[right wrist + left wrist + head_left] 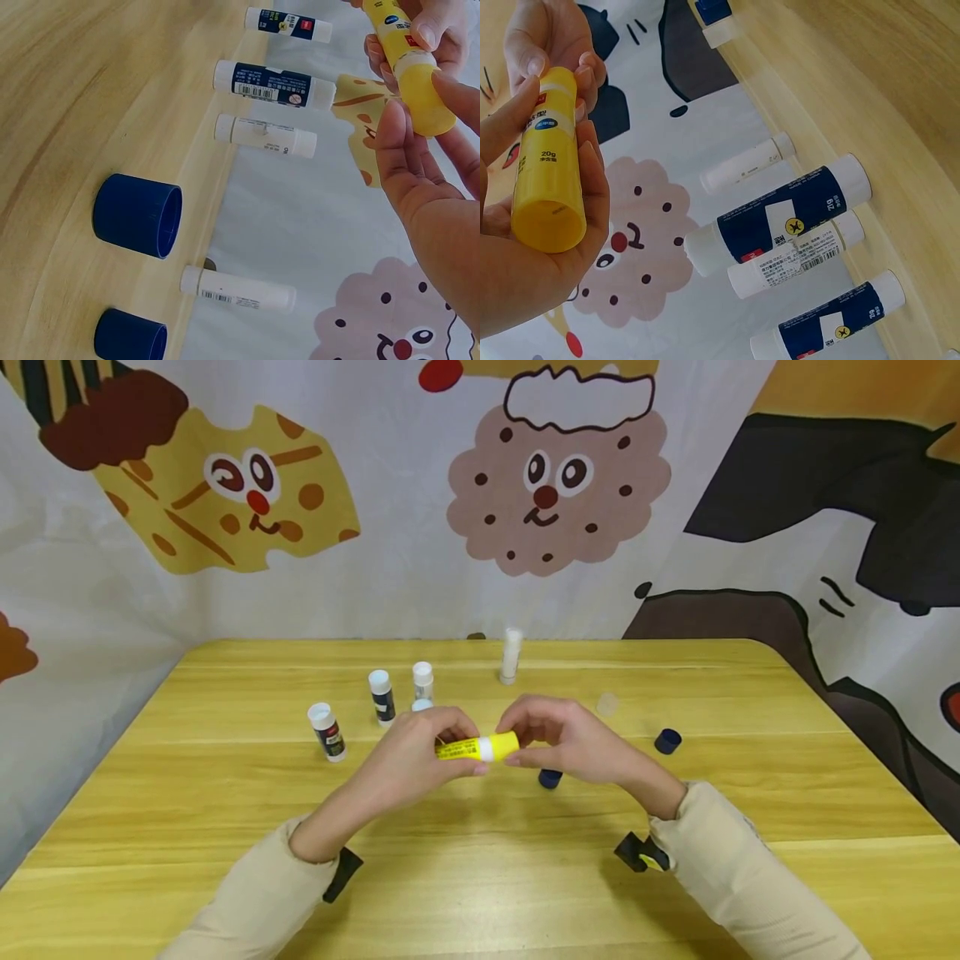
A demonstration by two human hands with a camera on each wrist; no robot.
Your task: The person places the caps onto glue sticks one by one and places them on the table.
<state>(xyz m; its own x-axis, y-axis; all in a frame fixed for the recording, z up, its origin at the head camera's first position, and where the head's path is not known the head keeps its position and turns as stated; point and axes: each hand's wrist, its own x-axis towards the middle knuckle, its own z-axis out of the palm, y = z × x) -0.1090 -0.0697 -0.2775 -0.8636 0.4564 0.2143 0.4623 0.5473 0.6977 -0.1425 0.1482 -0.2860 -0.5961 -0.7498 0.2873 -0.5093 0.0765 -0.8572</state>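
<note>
A yellow glue stick [459,749] lies nearly level above the table between both hands. My left hand [408,750] wraps its fingers and thumb around the barrel; the round base faces the camera in the left wrist view. With fingertips and thumb, my right hand [577,742] pinches the yellow cap [424,101] at the other end. A white band [486,749] shows between cap and barrel. Just behind the left hand, a glue stick's white top [422,703] peeks out, its body mostly hidden.
Upright at the back left stand two dark-blue-labelled glue sticks [330,739] and a white glue stick [423,678]. Another white glue stick [511,656] stands at the back middle. Dark blue caps [667,741] and a translucent cap [607,703] rest on the wooden table [480,877] to the right.
</note>
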